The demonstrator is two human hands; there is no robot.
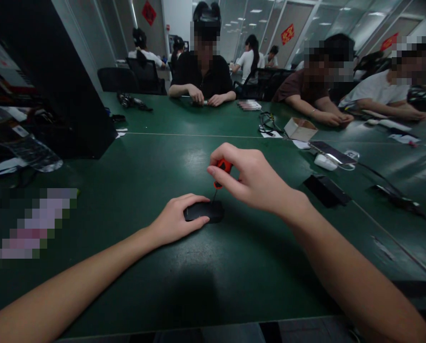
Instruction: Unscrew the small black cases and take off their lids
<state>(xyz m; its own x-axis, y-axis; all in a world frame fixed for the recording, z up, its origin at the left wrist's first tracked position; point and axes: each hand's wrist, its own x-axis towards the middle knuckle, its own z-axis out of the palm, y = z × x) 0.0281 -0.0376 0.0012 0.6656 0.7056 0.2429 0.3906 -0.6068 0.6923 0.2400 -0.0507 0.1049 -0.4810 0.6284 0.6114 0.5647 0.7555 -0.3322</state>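
Observation:
On the green table lies a small black object (207, 212), flat and rounded like a computer mouse. My left hand (179, 216) grips its left end, thumb on the near side and fingers on the far side. Above it, my right hand (245, 174) is closed round the red and black handle of a screwdriver (224, 166). The thin shaft points down, and its tip meets the top of the black object near the middle. Whether a screw sits under the tip is too small to tell.
A black box-like item (326, 190) lies to the right, with a phone (332, 153) and a white adapter (325, 162) behind it. Farther back stands an open cardboard box (300, 129). A dark cabinet (55, 71) rises at left. Several people sit across the table.

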